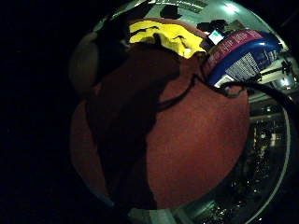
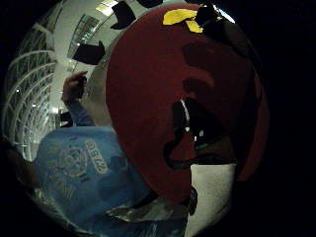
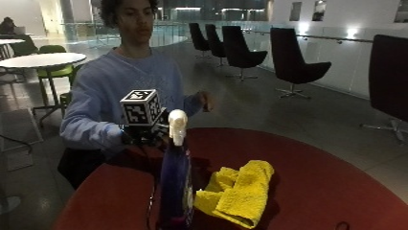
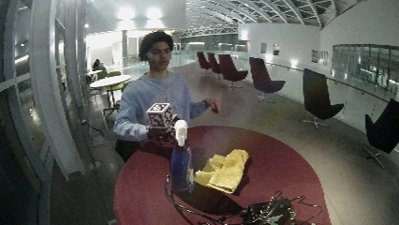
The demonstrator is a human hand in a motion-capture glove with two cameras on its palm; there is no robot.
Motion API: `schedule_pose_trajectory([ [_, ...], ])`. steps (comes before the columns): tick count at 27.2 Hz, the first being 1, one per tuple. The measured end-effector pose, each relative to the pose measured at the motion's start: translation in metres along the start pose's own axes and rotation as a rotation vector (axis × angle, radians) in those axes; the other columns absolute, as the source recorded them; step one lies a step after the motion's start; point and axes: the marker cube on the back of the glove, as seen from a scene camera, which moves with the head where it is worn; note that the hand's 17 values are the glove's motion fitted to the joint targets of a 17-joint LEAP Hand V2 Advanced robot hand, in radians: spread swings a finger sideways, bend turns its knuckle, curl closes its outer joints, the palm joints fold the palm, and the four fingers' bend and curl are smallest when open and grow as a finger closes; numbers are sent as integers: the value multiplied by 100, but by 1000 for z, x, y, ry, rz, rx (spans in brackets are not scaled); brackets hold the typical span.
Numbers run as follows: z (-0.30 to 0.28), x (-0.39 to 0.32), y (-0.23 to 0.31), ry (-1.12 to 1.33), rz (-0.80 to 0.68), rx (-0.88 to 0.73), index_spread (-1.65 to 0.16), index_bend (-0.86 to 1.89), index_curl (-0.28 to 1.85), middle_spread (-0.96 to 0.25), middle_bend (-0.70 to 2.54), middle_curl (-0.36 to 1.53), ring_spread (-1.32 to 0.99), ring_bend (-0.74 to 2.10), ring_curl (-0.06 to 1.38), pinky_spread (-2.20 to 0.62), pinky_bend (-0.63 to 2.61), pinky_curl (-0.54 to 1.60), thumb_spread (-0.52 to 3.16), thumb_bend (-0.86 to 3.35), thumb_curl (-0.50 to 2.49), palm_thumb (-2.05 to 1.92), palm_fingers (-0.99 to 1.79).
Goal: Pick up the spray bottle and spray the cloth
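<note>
1. The spray bottle [image 3: 176, 187] is seen standing upright on the round red surface [image 3: 319, 187], near the edge facing the outside camera; its body is dark blue and its trigger head [image 3: 177, 125] is white.
2. In the little finger side palm view, the spray bottle [image 1: 243, 56] is shown as blue with a pink label band, standing on the red surface [image 1: 201, 144] just beside the cloth.
3. The yellow cloth [image 3: 239, 191] is observed lying crumpled on the surface, just beside the bottle and apart from it by a narrow gap.
4. The gloved right hand [image 3: 137, 135] is held above the surface, behind the bottle's head as seen from the outside camera, on the person's side of the table. No contact with the bottle is seen.
5. The state of the fingers cannot be told: the hand is hidden behind the bottle head and the glove's fittings.
6. The bare left hand [image 3: 204, 101] is raised at chest height, well clear of the surface.
7. The person's blue sweatshirt [image 2: 79, 163] is recorded in the thumb side palm view, beyond the surface's edge.
8. Dark chairs [image 3: 290, 62] are noted along the wall behind.
</note>
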Motion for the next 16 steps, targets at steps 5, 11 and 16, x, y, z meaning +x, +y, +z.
schedule_pose_trajectory([
  [5, 3, 2, 0, 0, 9, -10, -28, 19, 16, -3, 41, 16, 0, 32, 15, 14, 28, 14, 65, 34, 15, 56, 71],
  [11, 4, 5, 1, 9, 28, -23, -34, 17, 21, -4, 40, 22, 0, 30, 20, 18, 27, 19, 87, 32, 20, 59, 69],
  [16, 2, 5, 1, 16, 38, -15, -36, 16, 23, -4, 39, 25, 1, 29, 21, 19, 25, 22, 97, 29, 23, 60, 69],
])
